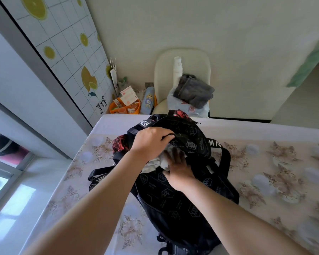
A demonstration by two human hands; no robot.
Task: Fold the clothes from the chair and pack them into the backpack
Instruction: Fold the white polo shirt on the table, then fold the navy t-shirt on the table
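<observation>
Head view: the black backpack (pixel 173 203) lies on the table (pixel 265 162), on a flowered cover, with its open mouth turned toward the far edge. The left hand (pixel 151 142) has its fingers curled over the rim of the top flap (pixel 188 137) and holds it up off the opening. The right hand (pixel 179 168) lies flat just below, its fingers (pixel 175 155) straight and a little spread, pressing on the white cloth (pixel 155 163). That cloth sits crumpled in the mouth of the backpack, part of it inside under the flap and part bulging out toward the left wrist. The right hand holds nothing; it only pushes.

Beyond the table stands a cream chair (pixel 182 57) against the wall. On its seat a grey cloth (pixel 193 91) lies in a loose heap on top of a pale plastic bag (pixel 197 109), and a white bottle (pixel 177 69) stands upright behind them. To the left of the chair, down by the wall, an orange basket (pixel 118 109) holds small boxes.
</observation>
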